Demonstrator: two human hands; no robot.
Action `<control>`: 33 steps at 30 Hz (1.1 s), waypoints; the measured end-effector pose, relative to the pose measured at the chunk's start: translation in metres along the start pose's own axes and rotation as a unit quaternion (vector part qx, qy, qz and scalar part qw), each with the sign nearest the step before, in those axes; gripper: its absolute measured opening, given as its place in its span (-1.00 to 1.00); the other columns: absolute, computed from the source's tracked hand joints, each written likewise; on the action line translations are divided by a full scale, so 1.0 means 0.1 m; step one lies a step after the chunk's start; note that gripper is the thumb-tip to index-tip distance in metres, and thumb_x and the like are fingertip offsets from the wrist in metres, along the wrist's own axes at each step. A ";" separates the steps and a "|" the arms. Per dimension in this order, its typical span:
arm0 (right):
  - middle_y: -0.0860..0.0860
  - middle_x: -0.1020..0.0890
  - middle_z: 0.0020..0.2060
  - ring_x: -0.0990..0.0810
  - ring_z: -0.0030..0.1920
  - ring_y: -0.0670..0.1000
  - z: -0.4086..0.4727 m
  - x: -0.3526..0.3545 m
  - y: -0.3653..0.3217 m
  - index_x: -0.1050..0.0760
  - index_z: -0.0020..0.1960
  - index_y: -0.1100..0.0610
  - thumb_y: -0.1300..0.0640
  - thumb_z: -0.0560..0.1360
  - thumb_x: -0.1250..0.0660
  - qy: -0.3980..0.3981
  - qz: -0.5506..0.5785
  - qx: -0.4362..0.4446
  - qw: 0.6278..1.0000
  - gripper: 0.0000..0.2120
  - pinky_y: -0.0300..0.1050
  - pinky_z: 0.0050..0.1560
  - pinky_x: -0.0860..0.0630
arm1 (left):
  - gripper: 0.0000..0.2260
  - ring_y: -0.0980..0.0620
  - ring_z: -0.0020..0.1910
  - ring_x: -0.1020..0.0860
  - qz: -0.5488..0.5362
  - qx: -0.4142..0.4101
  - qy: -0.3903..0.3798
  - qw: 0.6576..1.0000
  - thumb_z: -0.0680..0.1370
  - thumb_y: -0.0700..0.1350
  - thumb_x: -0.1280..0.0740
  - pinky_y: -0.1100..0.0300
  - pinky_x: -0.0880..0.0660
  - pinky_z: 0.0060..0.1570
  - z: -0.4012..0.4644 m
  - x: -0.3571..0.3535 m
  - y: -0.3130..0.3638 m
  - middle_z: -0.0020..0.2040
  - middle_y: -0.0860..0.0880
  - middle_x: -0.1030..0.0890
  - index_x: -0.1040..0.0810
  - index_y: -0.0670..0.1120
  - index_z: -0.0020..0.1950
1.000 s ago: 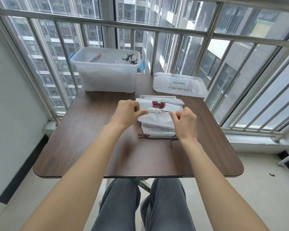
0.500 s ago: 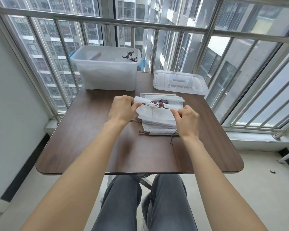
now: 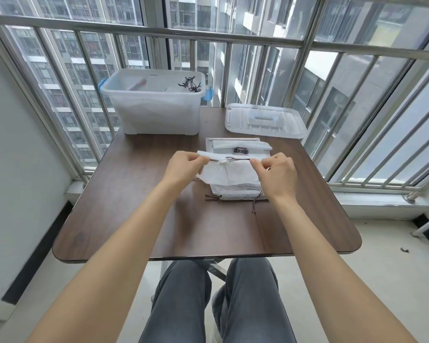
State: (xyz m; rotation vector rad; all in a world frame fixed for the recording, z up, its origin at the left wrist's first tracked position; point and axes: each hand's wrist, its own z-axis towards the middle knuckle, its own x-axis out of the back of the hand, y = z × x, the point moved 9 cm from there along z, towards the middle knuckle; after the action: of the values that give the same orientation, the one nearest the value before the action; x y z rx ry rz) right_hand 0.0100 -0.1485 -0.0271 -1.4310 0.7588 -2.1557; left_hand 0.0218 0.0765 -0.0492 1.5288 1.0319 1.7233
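Tabletop (image 3: 134, 219): one pouch (image 3: 229, 173) between two hands (image 3: 183, 168) (image 3: 278, 174)

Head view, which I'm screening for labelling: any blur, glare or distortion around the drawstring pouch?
Head view: even daylight, no glare on the drawstring pouch, and its cord reads sharp, though the white cloth shows little detail. Head view: only soft, faint shadows on the table. Head view: the wide-angle lens splays the railing bars outward towards the frame edges.
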 end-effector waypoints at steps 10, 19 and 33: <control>0.00 -0.61 -0.44 -0.43 -0.47 -0.10 -0.11 -0.13 -0.08 -0.54 -0.43 0.18 0.06 0.51 -0.27 -0.084 0.162 -0.047 0.982 -0.62 -0.25 -0.29 -0.38 | -0.63 0.15 -0.46 -0.37 -0.209 0.081 -0.085 0.971 0.60 -0.07 -0.22 0.26 -0.18 -0.45 -0.18 -0.26 0.06 -0.45 0.08 -0.55 -0.52 -0.10 -0.40; 0.19 -0.63 -0.13 -0.63 -0.11 0.07 -0.20 -0.34 -0.12 -0.49 -0.32 0.17 0.12 0.59 -0.17 -0.194 0.368 -0.143 0.898 -0.66 -0.13 -0.09 -0.54 | -0.66 0.10 -0.51 -0.43 -0.193 0.080 -0.033 0.978 0.64 -0.11 -0.13 0.34 -0.34 -0.52 -0.16 -0.17 0.13 -0.39 -0.04 -0.51 -0.48 -0.16 -0.29; -0.04 -0.63 -0.16 -0.58 -0.20 -0.06 -0.41 -0.62 -0.43 -0.58 -0.19 0.10 0.06 0.56 -0.22 -0.318 0.402 -0.083 0.855 -0.76 -0.24 -0.27 -0.35 | -0.73 0.18 -0.08 -0.50 -0.347 0.114 -0.149 0.919 0.62 0.03 -0.13 0.19 -0.32 0.00 -0.34 -0.51 0.16 -0.13 0.13 -0.60 -0.60 0.04 -0.08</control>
State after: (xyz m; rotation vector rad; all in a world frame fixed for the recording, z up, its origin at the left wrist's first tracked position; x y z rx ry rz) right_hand -0.0080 -0.0686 -0.0541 -1.4184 1.0373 -0.9260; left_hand -0.0031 0.0197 -0.0630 1.2752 1.4212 0.8748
